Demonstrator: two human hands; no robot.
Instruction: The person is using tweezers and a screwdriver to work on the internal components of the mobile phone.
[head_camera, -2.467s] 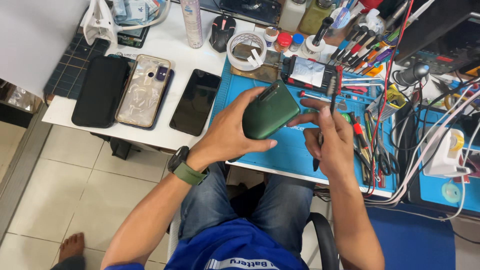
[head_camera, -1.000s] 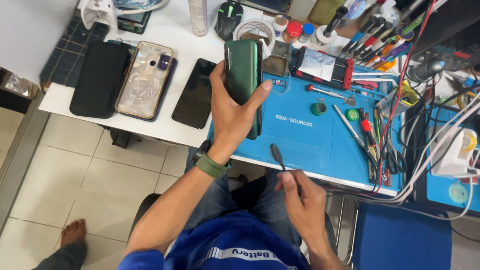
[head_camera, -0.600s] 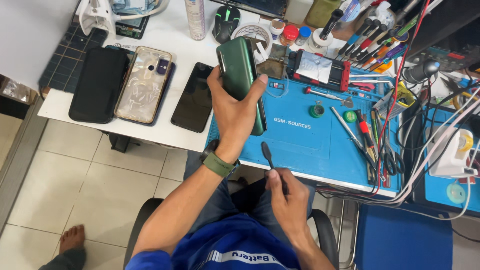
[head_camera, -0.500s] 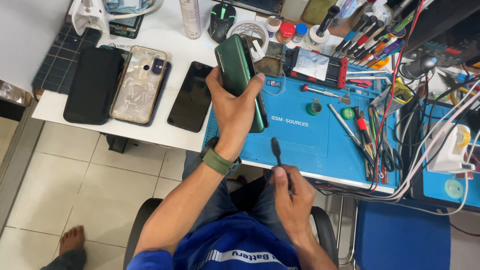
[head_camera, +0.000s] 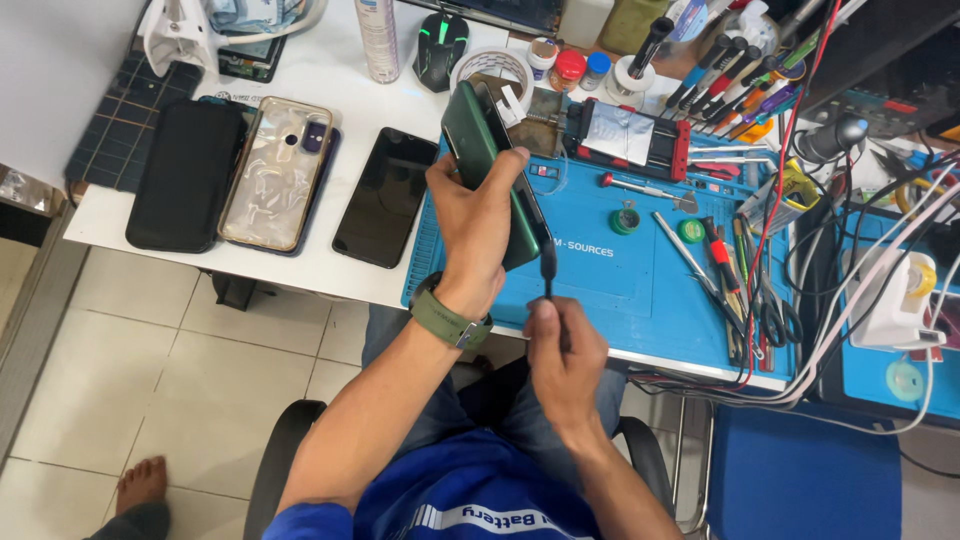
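Workbench contents, seen from above: blue silicone repair mat (head_camera: 640, 290) on a white table (head_camera: 330, 80), carrying a red-framed phone clamp (head_camera: 628, 140), two small green round pots (head_camera: 625, 220), a loose metal screwdriver (head_camera: 650, 190) and a row of tweezers and drivers (head_camera: 725, 270) along its right side. Left of the mat lie three handsets side by side: black phone (head_camera: 185, 175), phone in a clear patterned case (head_camera: 277, 172), and black phone face up (head_camera: 385, 197). Behind them stand a spray can (head_camera: 377, 40), a black mouse with a green light (head_camera: 441, 36), a roll of tape (head_camera: 492, 70) and small capped jars (head_camera: 570, 65). Cables (head_camera: 850, 260) crowd the right edge. Left hand (head_camera: 478, 215), green-strapped watch (head_camera: 447, 320) at the wrist, is raised over the mat's left part and closed around a dark green smartphone (head_camera: 480, 160), thumb on one long edge, fingers wrapped behind, the phone held tilted on edge above the mat. Right hand (head_camera: 565, 350) sits lower, near the table's front edge, fingers pinched on a thin black tool (head_camera: 548, 265) whose tip points up to the phone's lower edge; whether it touches cannot be told.
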